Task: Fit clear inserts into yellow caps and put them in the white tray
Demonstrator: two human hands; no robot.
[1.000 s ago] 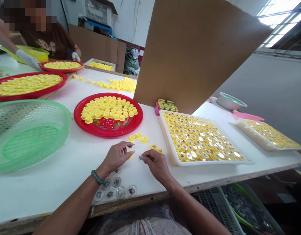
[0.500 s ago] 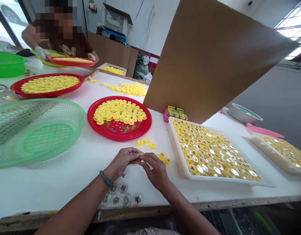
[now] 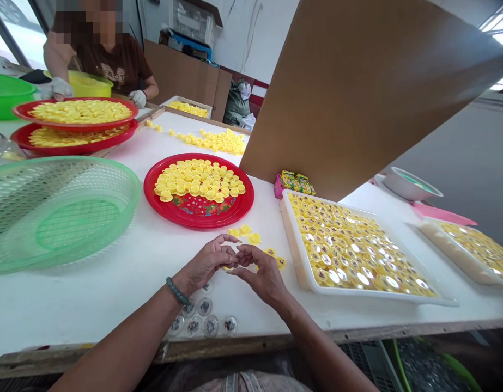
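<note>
My left hand (image 3: 212,262) and my right hand (image 3: 262,272) meet over the white table, fingertips pinched together. Whatever lies between them is too small and covered to make out. Just beyond the fingers are several yellow round plastic pieces (image 3: 254,238), some partly behind my right hand. Below my left wrist, near the table's front edge, lie several clear round discs (image 3: 211,325) with dark pictures in them. A red plate (image 3: 198,219) piled with yellow pieces sits past my hands. To the right, a white tray (image 3: 294,247) is full of yellow pieces with shiny picture tops.
A pale green basket (image 3: 124,228) stands at left. Behind it, two stacked red trays (image 3: 75,127) hold yellow pieces, with a co-worker's gloved hand (image 3: 59,88) beside them. A large brown board (image 3: 337,92) leans over the table. Another filled tray (image 3: 447,256) is at far right.
The co-worker's red tray has come down over the other red tray at left. My hands stay together, with the right fingers shifted slightly and my left index finger raised.
</note>
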